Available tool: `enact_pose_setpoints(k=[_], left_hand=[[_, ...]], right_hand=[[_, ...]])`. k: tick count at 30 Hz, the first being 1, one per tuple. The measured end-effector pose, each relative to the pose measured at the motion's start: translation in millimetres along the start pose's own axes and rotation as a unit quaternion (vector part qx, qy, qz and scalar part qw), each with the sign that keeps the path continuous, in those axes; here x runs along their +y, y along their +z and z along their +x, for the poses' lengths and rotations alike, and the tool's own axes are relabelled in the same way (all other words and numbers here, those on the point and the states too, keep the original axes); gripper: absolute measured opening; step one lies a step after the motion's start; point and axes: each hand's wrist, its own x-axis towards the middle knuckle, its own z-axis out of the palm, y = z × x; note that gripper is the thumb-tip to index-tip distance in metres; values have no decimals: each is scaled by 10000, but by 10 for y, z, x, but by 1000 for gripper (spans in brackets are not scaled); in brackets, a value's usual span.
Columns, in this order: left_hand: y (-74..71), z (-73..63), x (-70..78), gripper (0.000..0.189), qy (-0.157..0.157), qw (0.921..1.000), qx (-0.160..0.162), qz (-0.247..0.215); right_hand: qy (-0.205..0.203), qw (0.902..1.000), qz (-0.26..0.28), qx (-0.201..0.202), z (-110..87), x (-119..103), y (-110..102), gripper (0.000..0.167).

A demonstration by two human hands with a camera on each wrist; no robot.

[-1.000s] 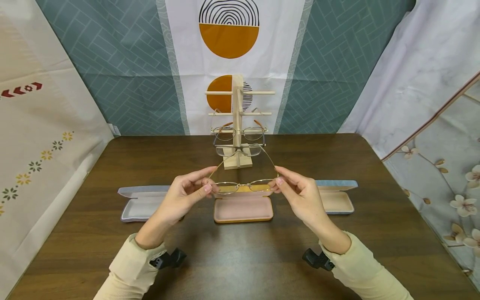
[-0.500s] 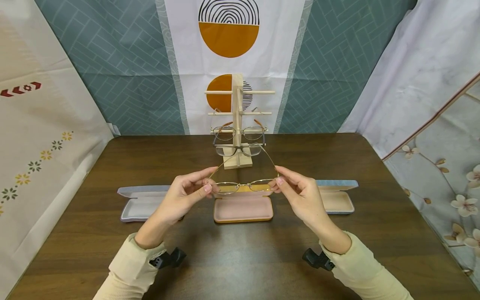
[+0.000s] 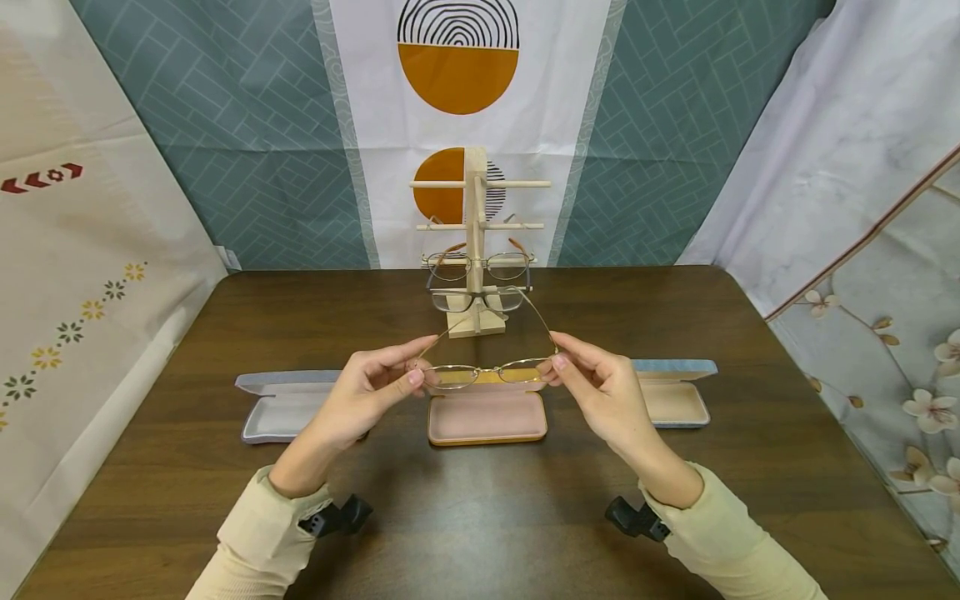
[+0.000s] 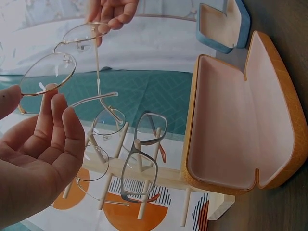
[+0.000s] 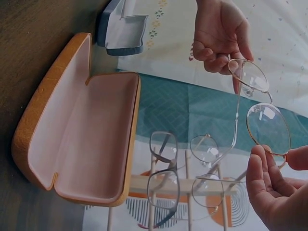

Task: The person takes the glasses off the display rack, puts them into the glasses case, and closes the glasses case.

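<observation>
Gold wire-rimmed eyeglasses (image 3: 454,377) are held up level in the head view, with both temples unfolded and pointing away. My left hand (image 3: 369,390) pinches the left end of the frame by the hinge, thumb toward me. At the opposite hinge, my right hand (image 3: 600,385) grips the frame in the same way. Below and behind the eyeglasses lies an open mustard glasses case (image 3: 487,418) with a pink lining. In the left wrist view the eyeglasses (image 4: 75,67) are clear of the case, and the right wrist view shows their round lenses (image 5: 268,129).
A wooden display stand (image 3: 475,200) rises behind the hands, with grey-framed glasses (image 3: 477,297) and thin metal glasses (image 3: 471,268) on its pegs. An open lilac-grey case (image 3: 281,418) lies at left, partly behind the left hand. An open blue case (image 3: 675,404) lies at right.
Both hands and the eyeglasses' front stay almost still. The tip of the left temple sits slightly lower and farther right than before.
</observation>
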Motion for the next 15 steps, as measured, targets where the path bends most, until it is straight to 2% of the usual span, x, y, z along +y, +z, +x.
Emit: enact_pose_setpoints(k=[15], left_hand=[[-1, -1, -6, 38, -46, 10000, -55, -9]], right_hand=[[-15, 10000, 4, -19, 1, 9, 1, 31]])
